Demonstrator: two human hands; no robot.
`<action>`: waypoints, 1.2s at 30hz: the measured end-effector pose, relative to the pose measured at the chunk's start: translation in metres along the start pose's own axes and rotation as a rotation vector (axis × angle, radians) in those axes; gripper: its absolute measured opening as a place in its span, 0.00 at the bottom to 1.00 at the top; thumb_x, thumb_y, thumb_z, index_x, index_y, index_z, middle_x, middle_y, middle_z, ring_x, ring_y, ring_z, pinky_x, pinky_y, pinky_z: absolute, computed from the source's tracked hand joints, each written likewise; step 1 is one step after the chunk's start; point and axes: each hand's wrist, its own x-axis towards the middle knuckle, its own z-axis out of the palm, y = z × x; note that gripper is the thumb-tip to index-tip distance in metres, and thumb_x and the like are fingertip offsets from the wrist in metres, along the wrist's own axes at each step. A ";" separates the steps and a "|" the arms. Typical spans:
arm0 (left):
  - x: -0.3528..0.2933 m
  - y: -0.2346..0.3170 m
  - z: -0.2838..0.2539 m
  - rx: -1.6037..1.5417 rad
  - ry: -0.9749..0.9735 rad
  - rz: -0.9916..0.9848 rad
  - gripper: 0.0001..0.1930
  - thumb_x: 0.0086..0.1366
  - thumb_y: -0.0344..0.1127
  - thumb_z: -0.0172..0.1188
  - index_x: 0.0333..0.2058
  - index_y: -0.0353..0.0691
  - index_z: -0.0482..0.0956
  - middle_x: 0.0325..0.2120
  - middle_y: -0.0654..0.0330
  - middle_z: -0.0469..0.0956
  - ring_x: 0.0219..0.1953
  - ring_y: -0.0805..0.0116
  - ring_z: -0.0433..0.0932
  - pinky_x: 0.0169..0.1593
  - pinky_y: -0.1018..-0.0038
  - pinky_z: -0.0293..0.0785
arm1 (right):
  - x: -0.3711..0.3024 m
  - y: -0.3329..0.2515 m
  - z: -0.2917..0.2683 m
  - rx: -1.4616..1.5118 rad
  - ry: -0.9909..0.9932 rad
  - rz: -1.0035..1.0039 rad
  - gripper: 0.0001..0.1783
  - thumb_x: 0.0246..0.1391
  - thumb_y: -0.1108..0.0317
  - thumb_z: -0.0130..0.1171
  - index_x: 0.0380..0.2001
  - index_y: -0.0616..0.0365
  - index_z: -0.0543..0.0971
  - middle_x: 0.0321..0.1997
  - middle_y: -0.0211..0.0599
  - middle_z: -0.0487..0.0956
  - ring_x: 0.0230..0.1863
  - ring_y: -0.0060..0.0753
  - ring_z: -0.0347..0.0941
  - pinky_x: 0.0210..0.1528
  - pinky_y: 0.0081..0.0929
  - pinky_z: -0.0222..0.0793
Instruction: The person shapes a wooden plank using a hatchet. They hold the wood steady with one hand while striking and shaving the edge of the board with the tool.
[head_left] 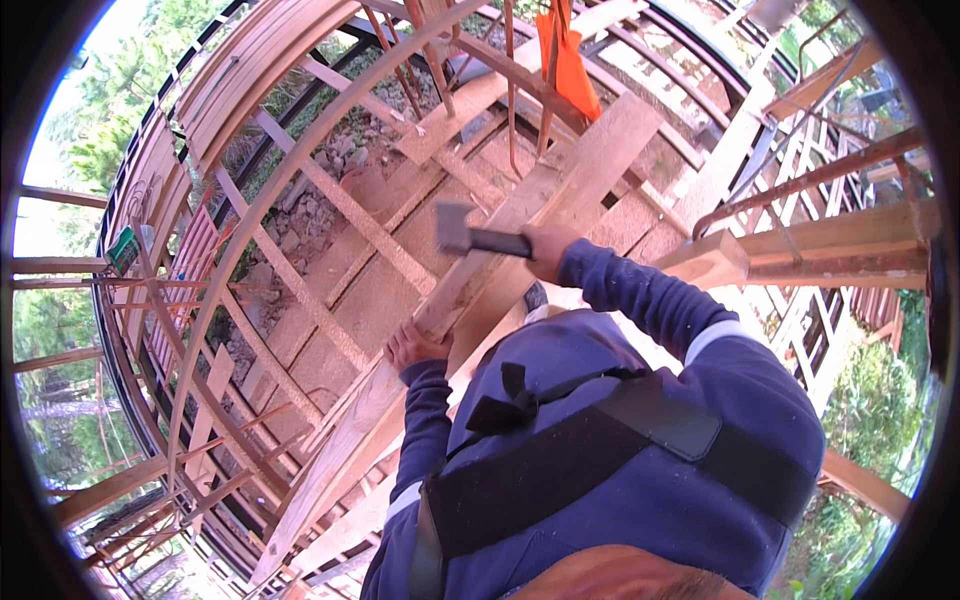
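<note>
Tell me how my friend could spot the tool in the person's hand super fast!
Find the big blue top in the lower middle, then follow its right sleeve up to the right hand. That hand grips the tool, head toward the picture's left. Its blocky grey head and black handle set it apart from the brown wooden beam beside it.

The right hand (549, 253) holds a dark-handled tool (484, 240) with a broad metal head over a wooden beam (452, 299); the left hand (417, 346) touches the beam's near end. An orange cloth (571, 72) hangs beyond.
</note>
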 end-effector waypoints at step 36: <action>-0.008 -0.010 0.013 0.058 0.037 0.006 0.43 0.39 0.65 0.73 0.51 0.43 0.76 0.42 0.52 0.80 0.47 0.49 0.77 0.57 0.54 0.66 | -0.012 -0.047 0.006 0.113 0.100 -0.402 0.12 0.46 0.67 0.58 0.37 0.52 0.79 0.34 0.45 0.82 0.39 0.55 0.80 0.41 0.48 0.75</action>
